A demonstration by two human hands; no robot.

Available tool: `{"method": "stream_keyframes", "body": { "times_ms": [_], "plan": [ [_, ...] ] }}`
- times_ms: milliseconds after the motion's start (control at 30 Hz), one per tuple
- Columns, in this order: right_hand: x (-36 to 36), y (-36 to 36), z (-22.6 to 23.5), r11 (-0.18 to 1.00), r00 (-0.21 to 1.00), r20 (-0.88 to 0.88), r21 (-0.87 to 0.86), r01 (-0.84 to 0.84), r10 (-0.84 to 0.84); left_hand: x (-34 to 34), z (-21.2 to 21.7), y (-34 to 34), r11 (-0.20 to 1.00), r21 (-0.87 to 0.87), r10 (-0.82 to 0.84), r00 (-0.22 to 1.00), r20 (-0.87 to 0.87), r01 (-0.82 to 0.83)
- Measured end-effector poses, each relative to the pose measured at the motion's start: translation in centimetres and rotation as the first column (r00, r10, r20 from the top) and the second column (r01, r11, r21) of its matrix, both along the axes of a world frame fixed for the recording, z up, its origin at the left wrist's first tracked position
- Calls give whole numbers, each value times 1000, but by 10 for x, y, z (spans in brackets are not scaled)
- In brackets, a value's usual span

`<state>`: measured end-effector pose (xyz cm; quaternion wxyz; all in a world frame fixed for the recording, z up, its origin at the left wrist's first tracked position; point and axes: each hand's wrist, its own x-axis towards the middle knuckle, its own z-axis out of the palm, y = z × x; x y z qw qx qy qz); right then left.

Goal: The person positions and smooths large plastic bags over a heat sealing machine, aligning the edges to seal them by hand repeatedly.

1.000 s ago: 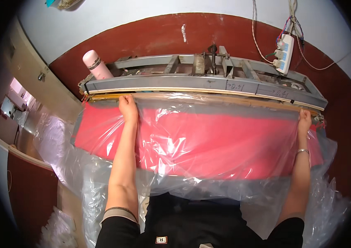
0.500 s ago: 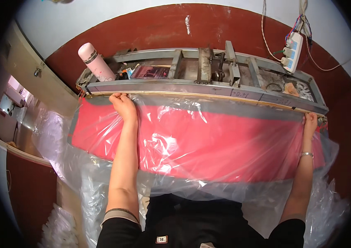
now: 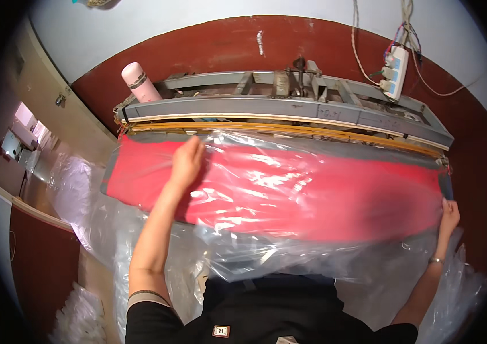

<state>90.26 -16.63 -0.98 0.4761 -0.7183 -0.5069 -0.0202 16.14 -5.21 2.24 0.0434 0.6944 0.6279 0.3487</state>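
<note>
A loose sheet of clear plastic film (image 3: pixel 266 178) lies rumpled over a red cloth-like surface (image 3: pixel 140 166) with grey borders. My left hand (image 3: pixel 188 163) is closed on the film's left edge, above the red surface. At the far right my right hand (image 3: pixel 450 214) is closed at the film's other side, beside the red surface's right end; its fingertips are small and partly hidden. Behind the red surface a grey metal bar frame (image 3: pixel 243 109) stands raised over yellow strips (image 3: pixel 255 126), with a gap showing between them.
A pink bottle (image 3: pixel 140 83) stands on the frame's left end. On the wall at the right hangs a white power strip (image 3: pixel 395 74) with cables. More clear film (image 3: pixel 71 189) drapes at the left, by a door (image 3: pixel 60 103). A plastic heap (image 3: pixel 80 318) is lower left.
The metal frame has lifted off the yellow strips. My right hand has come down and outward from the frame's edge; my left hand has moved slightly right and nearer. The film has shifted right.
</note>
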Motion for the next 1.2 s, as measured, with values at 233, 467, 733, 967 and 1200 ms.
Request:
{"method": "stream_keyframes", "body": {
  "times_ms": [233,467,733,967,1200],
  "plan": [
    [90,-131,-29,735,711,489,-186,652,-506,152,28,-46,791,-101,-455,691,561,603],
    [-145,3,87,873,871,-111,-47,-485,478,184,62,-71,714,-123,-446,584,678,689],
    [-376,49,126,233,236,-210,-41,-972,949,165,95,-90,793,-30,-576,766,287,608],
    [-396,46,106,249,188,-365,127,-960,912,149,105,-92,863,64,-500,831,244,501],
    [-427,41,84,203,-169,-798,341,-918,579,158,81,-89,808,470,-326,934,-145,355]
  ]
}}
